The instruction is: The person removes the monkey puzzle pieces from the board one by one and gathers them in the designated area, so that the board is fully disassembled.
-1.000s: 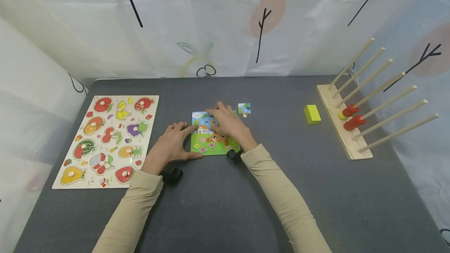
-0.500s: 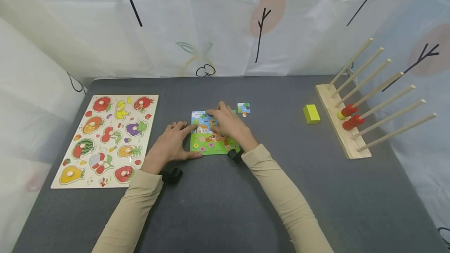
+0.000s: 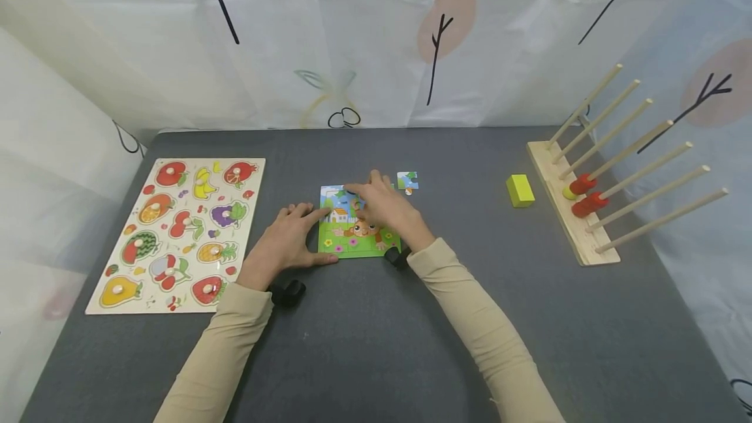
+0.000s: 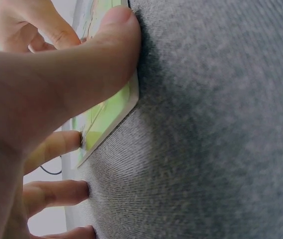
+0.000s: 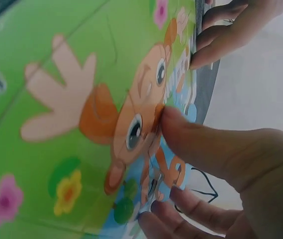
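Puzzle lay on the grey table in the head view, left hand at its left edge, right hand over its upper right, loose piece just beyond. The left wrist view showed that left hand spread, gripping nothing, thumb at the puzzle's edge. In the right wrist view the right thumb touched the printed monkey's head; whether it pinched a piece was unclear.
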### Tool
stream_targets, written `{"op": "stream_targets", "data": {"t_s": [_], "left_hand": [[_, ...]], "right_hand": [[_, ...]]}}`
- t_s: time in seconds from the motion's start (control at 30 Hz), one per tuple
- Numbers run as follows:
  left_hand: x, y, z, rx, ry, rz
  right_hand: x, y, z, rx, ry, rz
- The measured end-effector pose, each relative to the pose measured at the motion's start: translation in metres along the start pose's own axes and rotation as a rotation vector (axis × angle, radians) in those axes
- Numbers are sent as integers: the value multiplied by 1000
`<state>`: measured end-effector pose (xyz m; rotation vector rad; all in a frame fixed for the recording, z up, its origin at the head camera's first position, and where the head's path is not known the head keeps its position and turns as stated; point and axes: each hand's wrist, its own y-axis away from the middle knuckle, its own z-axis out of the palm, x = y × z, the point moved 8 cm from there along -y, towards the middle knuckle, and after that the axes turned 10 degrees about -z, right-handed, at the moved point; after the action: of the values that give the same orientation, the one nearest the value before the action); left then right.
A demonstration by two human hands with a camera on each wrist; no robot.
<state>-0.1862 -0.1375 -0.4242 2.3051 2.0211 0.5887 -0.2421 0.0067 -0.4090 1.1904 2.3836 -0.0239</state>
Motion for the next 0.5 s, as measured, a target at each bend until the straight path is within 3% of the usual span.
{"op": "stream_targets", "data": {"t_s": [0.2,0.5], "left_hand": [[0,0,0,3,-1,7],[0,-1,1,-13,-2,-3]], "right_hand": [[2,-1,-1,-42,38,-23],[3,-2,-1,-63,12,-27]]}}
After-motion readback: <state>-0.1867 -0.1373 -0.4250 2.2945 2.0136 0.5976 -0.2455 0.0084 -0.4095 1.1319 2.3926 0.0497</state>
